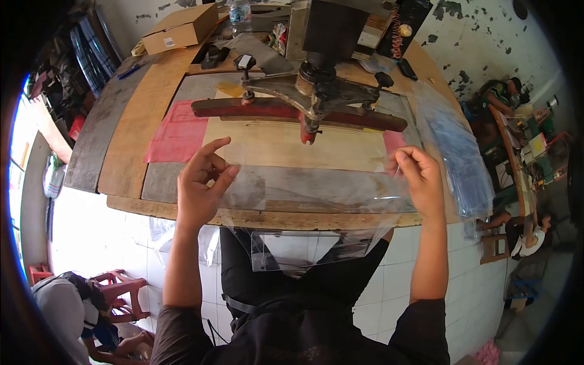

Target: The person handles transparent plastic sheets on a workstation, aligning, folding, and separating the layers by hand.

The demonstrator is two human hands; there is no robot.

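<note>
Pinching clear film (383, 198) between thumb and forefinger, my right hand (423, 179) faces the press (313, 94); my left hand (198, 185) is half-curled, forefinger and thumb parted, hold undetermined.

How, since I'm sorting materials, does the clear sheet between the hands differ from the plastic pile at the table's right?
The clear sheet looks nearly colourless; the plastic pile looks bluish. The clear sheet spans left hand to right hand, while the plastic pile lies on the table. The clear sheet seems thin, the plastic pile many-layered. Both look glossy and see-through.
</note>
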